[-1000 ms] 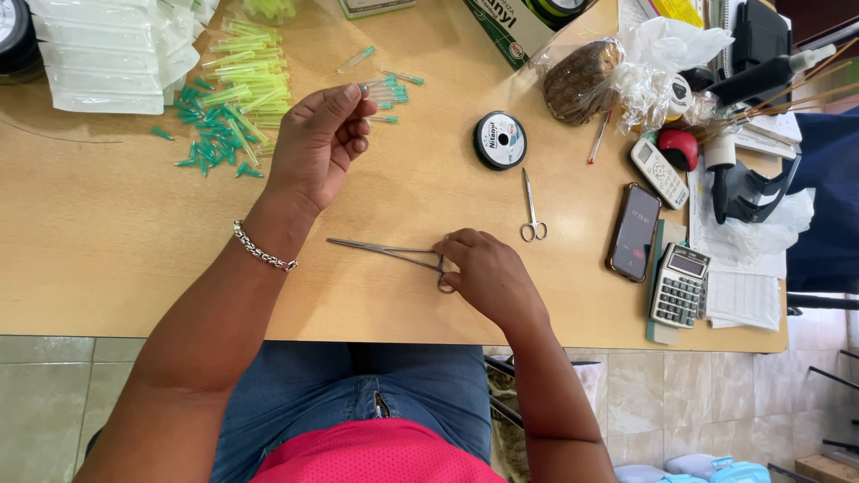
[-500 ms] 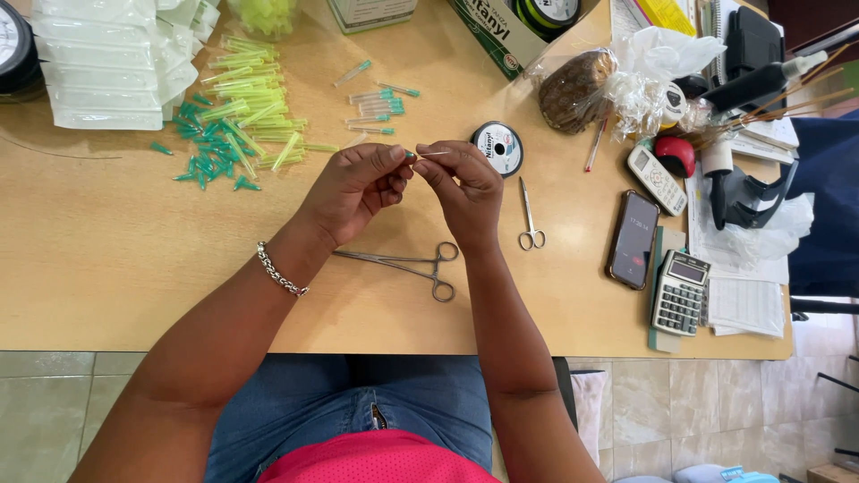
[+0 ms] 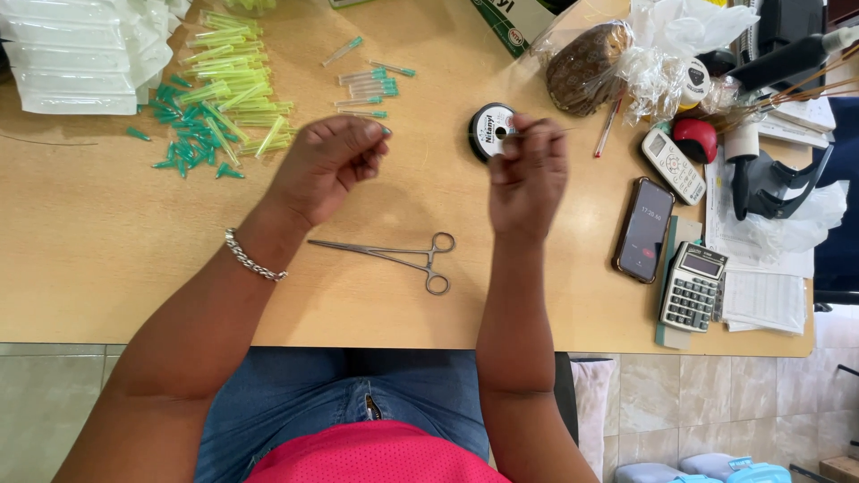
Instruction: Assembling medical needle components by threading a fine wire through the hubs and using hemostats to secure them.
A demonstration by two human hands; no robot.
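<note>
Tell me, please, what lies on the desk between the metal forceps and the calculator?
In the head view, only bare wooden desk lies between the forceps and the calculator; the person's right forearm hangs above that stretch.

Green and yellow-green caps (image 3: 210, 107) lay heaped far left on the tan wooden table (image 3: 89, 241). The forceps (image 3: 394, 257) were silver, the thread spool (image 3: 491, 130) black, the calculator (image 3: 693, 286) grey.

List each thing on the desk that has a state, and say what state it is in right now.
Forceps: closed, flat on desk, untouched.
Phone: screen lit, face up.
Calculator: face up, display unreadable.
Thread spool: lying flat, partly behind right hand.
Left hand: raised, fingers pinched on a small green-tipped piece.
Right hand: raised, fingers pinched; a thin strand runs from it.
</note>
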